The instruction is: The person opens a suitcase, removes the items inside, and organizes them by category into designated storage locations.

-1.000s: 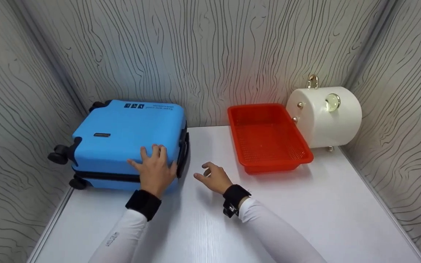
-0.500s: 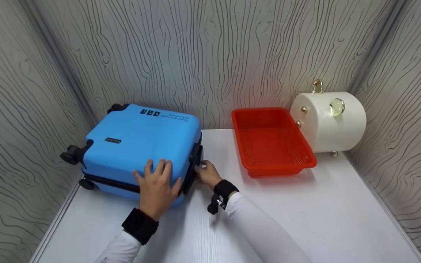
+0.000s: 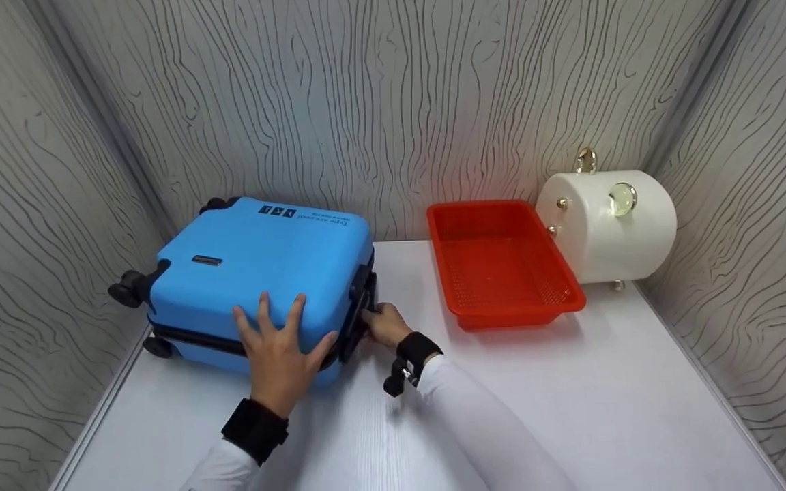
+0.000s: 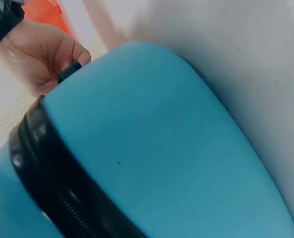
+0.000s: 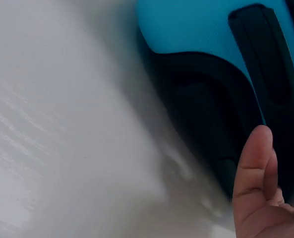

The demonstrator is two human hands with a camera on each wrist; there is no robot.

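A blue hard-shell suitcase (image 3: 277, 262) lies flat on the white table, its wheels to the left. My left hand (image 3: 277, 358) rests on its front right corner with fingers spread. At the suitcase's right end, my right hand (image 3: 387, 326) grips the black carry handle (image 3: 360, 303). In the left wrist view, the right hand's fingers (image 4: 77, 52) curl at a black piece there, beside the zipper (image 4: 70, 198). The right wrist view shows the thumb (image 5: 256, 148) against the black handle (image 5: 265, 54); the other fingers are mostly hidden.
A red plastic basket (image 3: 447, 286) stands right of the suitcase. Next to it, a white cylindrical box (image 3: 628, 239) with gold-coloured studs and a ring sits by the right wall. Wood-patterned panels (image 3: 393, 123) enclose the table (image 3: 570, 409) at the back and sides.
The right hand has moved left from above the table onto the suitcase handle. The suitcase has turned slightly, its right end nearer me. The left hand stays on its corner with fingers spread wider.
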